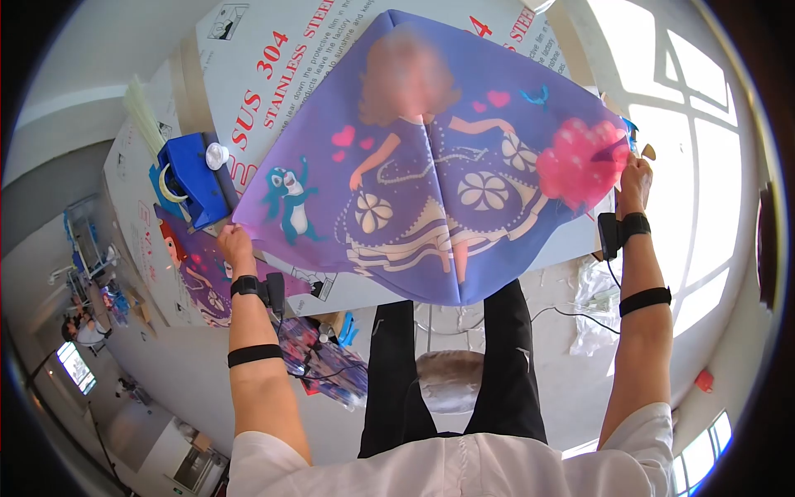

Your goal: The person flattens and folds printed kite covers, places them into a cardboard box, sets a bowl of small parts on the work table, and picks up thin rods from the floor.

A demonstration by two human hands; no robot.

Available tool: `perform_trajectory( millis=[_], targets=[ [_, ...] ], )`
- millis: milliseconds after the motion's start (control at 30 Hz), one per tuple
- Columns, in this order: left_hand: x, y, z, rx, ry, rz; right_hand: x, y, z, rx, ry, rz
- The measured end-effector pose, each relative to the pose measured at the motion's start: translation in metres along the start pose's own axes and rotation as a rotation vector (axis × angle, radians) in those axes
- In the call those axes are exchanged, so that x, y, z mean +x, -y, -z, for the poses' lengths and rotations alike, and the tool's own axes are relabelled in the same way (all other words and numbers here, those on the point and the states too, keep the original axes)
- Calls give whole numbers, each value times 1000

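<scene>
A purple kite sail (489,149), printed with a cartoon girl in a long dress, hearts and a small blue animal, is spread wide in front of me. A crease runs down its middle, and its lower edge hangs over the table's near side. My left hand (235,245) is closed on the sail's left corner, with thumb and fingers pinched together. At the opposite corner, beside the pink printed cluster, my right hand (636,180) grips the edge. Something small, blue and gold shows just past those fingers; its kind is unclear.
A blue tape dispenser (197,178) stands left of the sail, beside pale thin rods (146,116). Another printed sail (195,269) lies below it. White sheeting with red lettering (265,70) covers the table. A stool (450,381) and bundled colourful material (323,356) are below.
</scene>
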State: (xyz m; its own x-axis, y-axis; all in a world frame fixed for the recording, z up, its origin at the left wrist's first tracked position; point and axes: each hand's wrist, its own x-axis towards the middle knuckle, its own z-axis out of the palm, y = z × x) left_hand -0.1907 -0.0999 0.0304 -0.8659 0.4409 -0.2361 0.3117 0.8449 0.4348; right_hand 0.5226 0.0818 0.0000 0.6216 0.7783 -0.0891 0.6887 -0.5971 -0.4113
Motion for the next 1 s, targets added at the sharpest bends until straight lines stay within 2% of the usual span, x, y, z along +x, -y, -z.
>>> perform_trajectory(
  millis=[100, 200, 267, 300, 367, 433, 533, 567, 633, 733, 833, 900, 967, 1000],
  targets=[
    [-2, 0, -3, 72, -37, -46, 6, -7, -3, -17, 63, -23],
    [13, 21, -4, 189, 26, -65, 7, -9, -5, 13, 34, 15],
    [3, 17, -5, -70, -258, 56, 0, -5, -2, -22, 47, 17],
    [-8, 7, -7, -70, -258, 55, -2, -3, -1, -51, 53, 19],
    [-45, -28, -12, 94, -498, -363, 1, -10, -5, -34, 53, 8],
    [-99, -88, -38, -70, -349, -759, 5, -18, -12, -15, 55, -1],
    [-160, -151, -105, 244, -34, -1048, 8, -22, -13, 43, 64, -36],
    [-155, -149, -118, 242, -27, -1045, 3, -14, -9, 10, 66, -14],
    [-147, -133, -142, 462, 14, -958, 2, -18, -11, -33, 74, 5],
    [-138, -118, -143, 489, -12, -964, 9, -25, -16, 27, 86, -18],
    [-139, -118, -141, 529, -4, -965, 1, -14, -11, -138, 154, -34],
    [-142, -121, -141, 537, -2, -961, -15, 2, -9, -141, -501, 261],
    [-145, -126, -141, 534, 14, -935, -75, 67, 8, 111, -407, 635],
    [-147, -127, -141, 530, 17, -936, -115, 99, 1, 173, -243, 751]
  ],
)
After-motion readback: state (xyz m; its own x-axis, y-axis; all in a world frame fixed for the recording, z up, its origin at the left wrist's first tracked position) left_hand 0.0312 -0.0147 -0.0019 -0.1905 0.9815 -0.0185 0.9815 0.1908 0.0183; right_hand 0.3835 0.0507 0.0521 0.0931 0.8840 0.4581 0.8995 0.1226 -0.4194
